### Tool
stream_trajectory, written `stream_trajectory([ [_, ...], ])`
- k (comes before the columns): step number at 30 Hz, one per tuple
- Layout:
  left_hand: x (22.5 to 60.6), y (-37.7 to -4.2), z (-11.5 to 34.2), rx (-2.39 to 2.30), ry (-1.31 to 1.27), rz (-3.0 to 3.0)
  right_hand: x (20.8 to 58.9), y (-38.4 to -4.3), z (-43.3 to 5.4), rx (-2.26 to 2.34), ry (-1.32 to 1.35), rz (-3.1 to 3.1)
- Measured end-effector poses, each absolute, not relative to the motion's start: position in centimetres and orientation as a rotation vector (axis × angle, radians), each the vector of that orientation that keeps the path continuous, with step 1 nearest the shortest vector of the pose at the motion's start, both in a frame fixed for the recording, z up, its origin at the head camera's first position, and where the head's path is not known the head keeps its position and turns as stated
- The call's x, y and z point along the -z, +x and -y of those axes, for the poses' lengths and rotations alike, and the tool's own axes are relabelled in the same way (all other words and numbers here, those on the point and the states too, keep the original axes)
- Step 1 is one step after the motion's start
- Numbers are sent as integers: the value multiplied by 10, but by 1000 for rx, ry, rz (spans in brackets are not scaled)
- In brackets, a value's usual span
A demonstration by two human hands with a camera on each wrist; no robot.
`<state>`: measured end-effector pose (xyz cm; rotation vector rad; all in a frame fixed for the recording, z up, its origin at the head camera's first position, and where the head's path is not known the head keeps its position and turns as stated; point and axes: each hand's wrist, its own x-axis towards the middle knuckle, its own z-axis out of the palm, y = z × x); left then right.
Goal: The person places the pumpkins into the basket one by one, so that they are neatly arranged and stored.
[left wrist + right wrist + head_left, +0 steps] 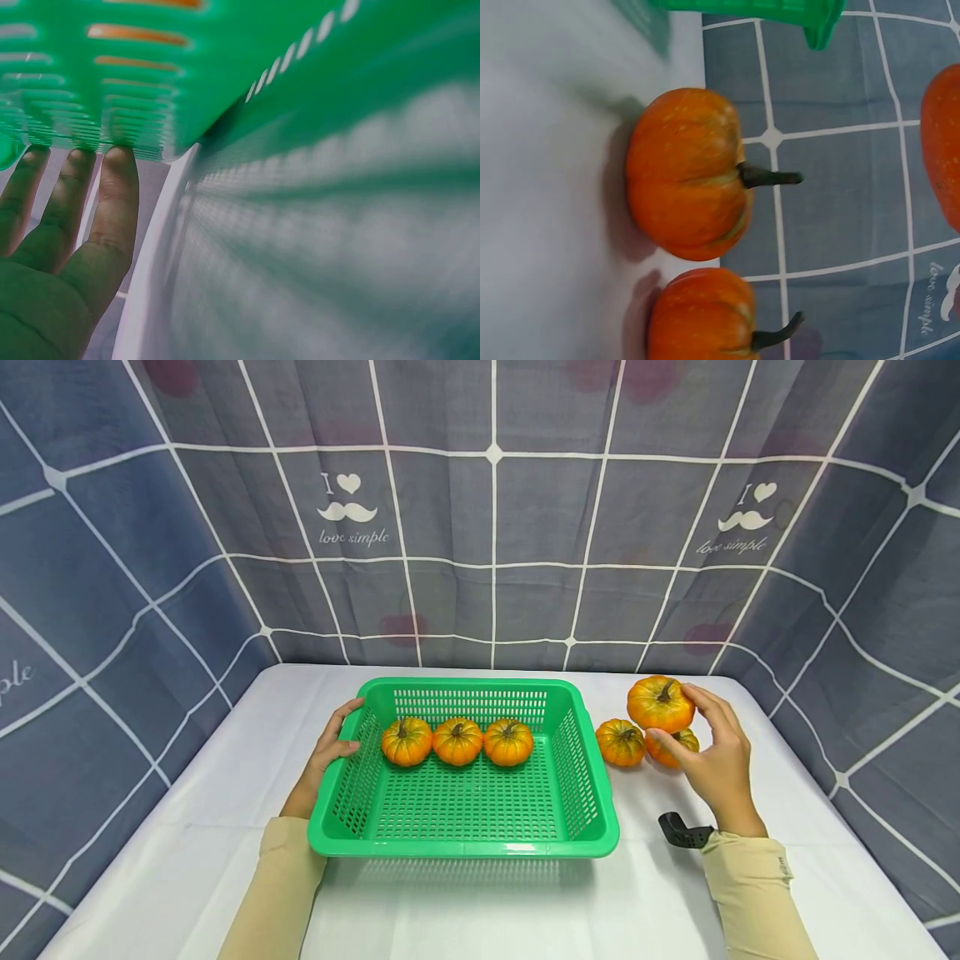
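A green plastic basket holds three small orange pumpkins, a left one, a middle one and a right one, in a row. My left hand grips the basket's left rim; in the left wrist view, several of its fingers reach up against the slotted outer wall. To the right of the basket, my right hand pinches a pumpkin between thumb and fingers, raised over the table. Two more pumpkins, one nearer the basket and one partly hidden, sit below it.
A white cloth covers the table. Grey-blue checked curtains stand behind it and at both sides. A black curved device sits at my right wrist. The basket's front rim casts a shadow onto the cloth.
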<state>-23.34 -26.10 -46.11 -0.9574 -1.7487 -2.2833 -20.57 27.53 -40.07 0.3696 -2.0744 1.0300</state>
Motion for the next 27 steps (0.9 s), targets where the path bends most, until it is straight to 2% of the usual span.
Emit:
stream_trajectory([
  [14,458,-226,258,2335,-865,1760,390,-201,-267,-1068,449,2181],
  [27,460,-231,259,2206,-943,1793,372,-188,-258,-1085,541,2243],
])
